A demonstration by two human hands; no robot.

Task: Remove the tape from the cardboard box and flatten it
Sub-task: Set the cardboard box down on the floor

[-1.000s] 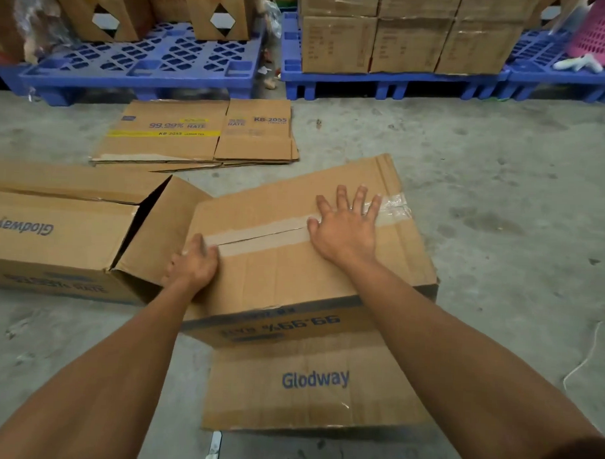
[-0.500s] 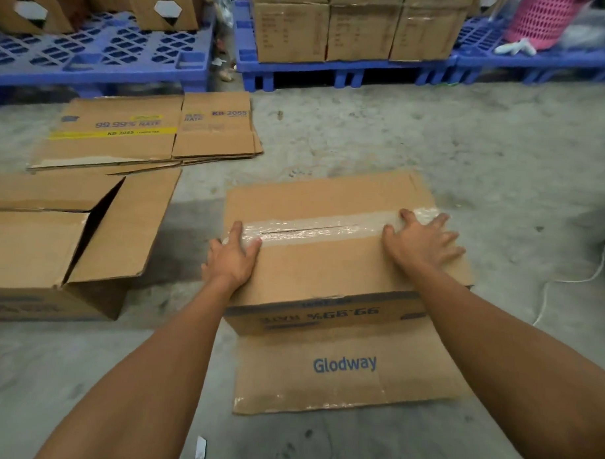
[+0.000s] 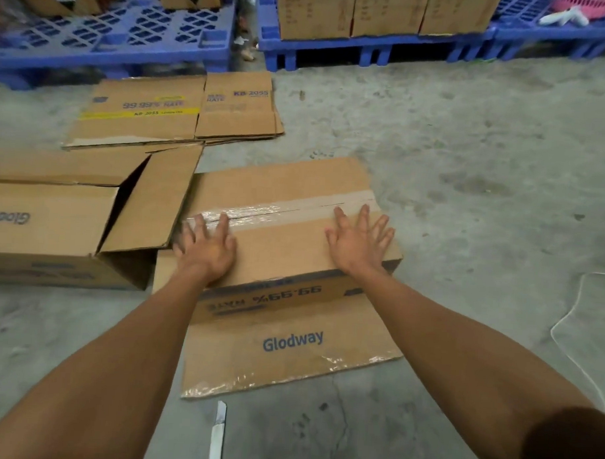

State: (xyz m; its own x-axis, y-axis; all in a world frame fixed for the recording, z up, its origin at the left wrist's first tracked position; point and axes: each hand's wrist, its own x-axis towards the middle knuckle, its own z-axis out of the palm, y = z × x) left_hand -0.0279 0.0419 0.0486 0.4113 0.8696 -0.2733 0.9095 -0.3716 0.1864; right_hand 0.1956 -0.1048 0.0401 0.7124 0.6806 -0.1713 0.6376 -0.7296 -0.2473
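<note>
A brown cardboard box (image 3: 279, 256) printed "Glodway" stands on the concrete floor in front of me, with one flap lying open toward me. Clear tape (image 3: 288, 208) runs along the seam across its top face. My left hand (image 3: 206, 246) lies flat on the top near the left end, fingertips on the tape. My right hand (image 3: 359, 241) lies flat with spread fingers near the right end, fingertips just short of the tape. Neither hand grips anything.
A second open Glodway box (image 3: 54, 227) stands at the left, its flap touching my box. Flattened boxes (image 3: 175, 111) lie behind. Blue pallets (image 3: 129, 34) with stacked cartons (image 3: 384, 16) line the back. A white cord (image 3: 572, 328) lies at right, a tape scrap (image 3: 218, 432) near me.
My right hand slid from mid-seam to the right end of the box top; my left hand moved up onto the tape's left end. The box shifted closer to the neighbouring box.
</note>
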